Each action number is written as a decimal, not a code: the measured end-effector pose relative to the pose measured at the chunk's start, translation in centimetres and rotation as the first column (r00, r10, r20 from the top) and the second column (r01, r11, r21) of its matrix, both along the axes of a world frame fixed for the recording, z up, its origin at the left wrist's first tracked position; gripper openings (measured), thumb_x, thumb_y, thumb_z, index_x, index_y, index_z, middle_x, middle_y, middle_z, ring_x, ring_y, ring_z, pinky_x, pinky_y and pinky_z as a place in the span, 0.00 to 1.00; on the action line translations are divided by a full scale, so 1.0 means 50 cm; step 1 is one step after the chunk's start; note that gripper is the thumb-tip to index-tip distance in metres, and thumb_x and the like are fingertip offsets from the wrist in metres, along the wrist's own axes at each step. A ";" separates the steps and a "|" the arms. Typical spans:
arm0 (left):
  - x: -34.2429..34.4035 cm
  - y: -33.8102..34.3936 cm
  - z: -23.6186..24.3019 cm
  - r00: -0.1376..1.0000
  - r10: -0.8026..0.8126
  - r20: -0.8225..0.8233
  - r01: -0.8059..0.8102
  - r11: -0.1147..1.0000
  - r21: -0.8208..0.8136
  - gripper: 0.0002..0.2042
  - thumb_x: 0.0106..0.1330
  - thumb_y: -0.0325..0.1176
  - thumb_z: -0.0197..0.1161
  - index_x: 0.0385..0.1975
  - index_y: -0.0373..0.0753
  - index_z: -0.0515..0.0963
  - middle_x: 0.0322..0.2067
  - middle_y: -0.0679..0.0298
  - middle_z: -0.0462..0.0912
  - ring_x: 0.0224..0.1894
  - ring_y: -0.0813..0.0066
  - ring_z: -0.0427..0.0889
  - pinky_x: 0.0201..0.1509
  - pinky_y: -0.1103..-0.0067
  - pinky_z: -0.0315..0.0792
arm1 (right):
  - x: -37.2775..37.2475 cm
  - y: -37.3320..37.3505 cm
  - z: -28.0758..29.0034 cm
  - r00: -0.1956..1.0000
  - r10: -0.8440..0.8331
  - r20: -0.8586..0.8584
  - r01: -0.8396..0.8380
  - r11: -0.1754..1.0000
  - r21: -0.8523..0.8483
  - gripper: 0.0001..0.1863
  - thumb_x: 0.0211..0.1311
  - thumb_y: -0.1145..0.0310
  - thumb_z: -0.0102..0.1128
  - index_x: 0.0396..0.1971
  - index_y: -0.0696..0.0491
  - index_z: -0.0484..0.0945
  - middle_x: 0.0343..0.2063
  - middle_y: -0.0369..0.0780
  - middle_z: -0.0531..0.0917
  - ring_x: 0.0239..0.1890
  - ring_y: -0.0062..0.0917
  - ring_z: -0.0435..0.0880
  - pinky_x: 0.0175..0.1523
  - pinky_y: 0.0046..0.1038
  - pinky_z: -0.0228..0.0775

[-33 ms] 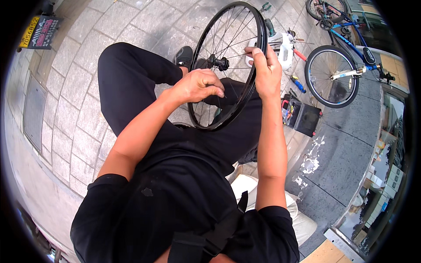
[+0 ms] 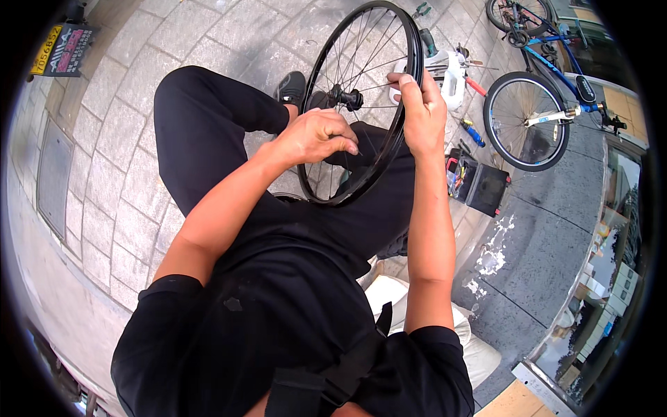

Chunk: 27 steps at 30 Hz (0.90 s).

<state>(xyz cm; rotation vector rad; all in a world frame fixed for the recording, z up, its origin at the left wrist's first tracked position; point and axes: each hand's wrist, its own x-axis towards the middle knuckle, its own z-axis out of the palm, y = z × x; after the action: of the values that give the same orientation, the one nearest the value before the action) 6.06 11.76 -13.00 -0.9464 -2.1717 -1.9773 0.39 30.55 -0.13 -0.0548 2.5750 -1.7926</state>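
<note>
Barely a change — left hand is a hair further right, fingers curled, can't tell if pinching anything, right hand gripping the round black metal spoked wheel between them — same fiddly stage, I'd say.

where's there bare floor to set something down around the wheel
Bare paving lies between the left knee and the metal cover; an upper patch sits left of the wheel, beyond the shoe. It's crowded right of the wheel: white piece, blue tool, toolbox, and the bike farther right.
</note>
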 end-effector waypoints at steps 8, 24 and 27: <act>0.034 0.054 0.031 0.941 0.337 -0.025 -0.337 0.933 -0.125 0.05 0.60 0.31 0.77 0.30 0.39 0.87 0.33 0.64 0.89 0.37 0.62 0.88 0.43 0.69 0.79 | 0.007 -0.017 -0.003 1.000 0.001 0.007 0.000 0.999 -0.035 0.12 0.74 0.63 0.62 0.44 0.57 0.83 0.24 0.25 0.73 0.26 0.08 0.64 0.29 0.20 0.55; 0.030 0.060 0.033 0.854 0.499 -0.145 -0.513 0.855 -0.077 0.06 0.59 0.29 0.77 0.32 0.38 0.87 0.34 0.62 0.90 0.34 0.63 0.90 0.39 0.71 0.79 | 0.146 0.098 -0.123 0.952 0.145 0.271 -0.059 0.951 -0.303 0.14 0.79 0.71 0.61 0.54 0.64 0.84 0.39 0.37 0.89 0.37 0.16 0.84 0.44 0.20 0.78; 0.027 0.049 0.036 0.856 0.501 -0.126 -0.513 0.853 -0.096 0.06 0.59 0.29 0.77 0.33 0.37 0.87 0.34 0.61 0.90 0.34 0.63 0.90 0.40 0.71 0.80 | 0.148 0.077 -0.103 0.946 0.181 0.268 -0.088 0.941 -0.326 0.13 0.78 0.69 0.62 0.47 0.65 0.85 0.42 0.45 0.91 0.43 0.26 0.90 0.51 0.27 0.82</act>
<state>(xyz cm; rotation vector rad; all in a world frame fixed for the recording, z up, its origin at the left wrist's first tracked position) 7.41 14.23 -11.18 -0.3937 -2.2139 -1.5269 7.81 34.38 -5.27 0.0309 2.0224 -1.9638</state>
